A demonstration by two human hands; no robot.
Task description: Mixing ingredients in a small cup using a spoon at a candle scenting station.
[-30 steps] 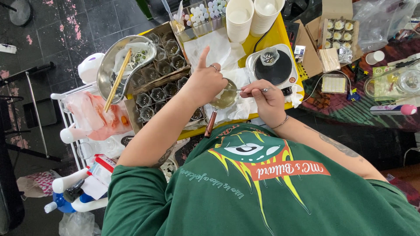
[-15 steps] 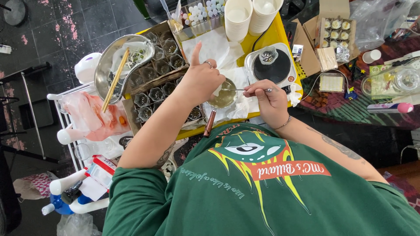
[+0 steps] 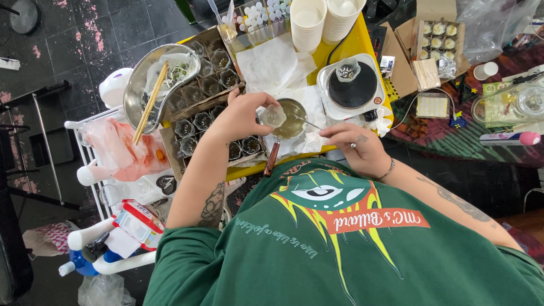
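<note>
My left hand [image 3: 238, 116] holds a small clear fluted cup [image 3: 273, 116] at the left rim of a small metal pan [image 3: 293, 110] of yellowish liquid. The pan has a brown wooden handle [image 3: 272, 158] and rests on white paper on a yellow table [image 3: 362, 39]. My right hand [image 3: 357, 144], with a ring and a bracelet, pinches a thin metal spoon [image 3: 309, 122] whose tip reaches into the pan. Cardboard trays of more clear cups [image 3: 198, 119] lie just left of my left hand.
A metal bowl with chopsticks [image 3: 153, 85] stands at the left. Behind the pan are a round black hotplate on a white base [image 3: 352, 85], stacked white paper cups [image 3: 309, 22] and small bottles [image 3: 260, 14]. A box of filled cups [image 3: 436, 37] lies at the right, a white trolley [image 3: 113, 187] at the left.
My left hand has come off the top of the pan and shifted left, showing the clear cup in its fingers. Its raised forefinger has come down. My right hand has dropped slightly with the spoon.
</note>
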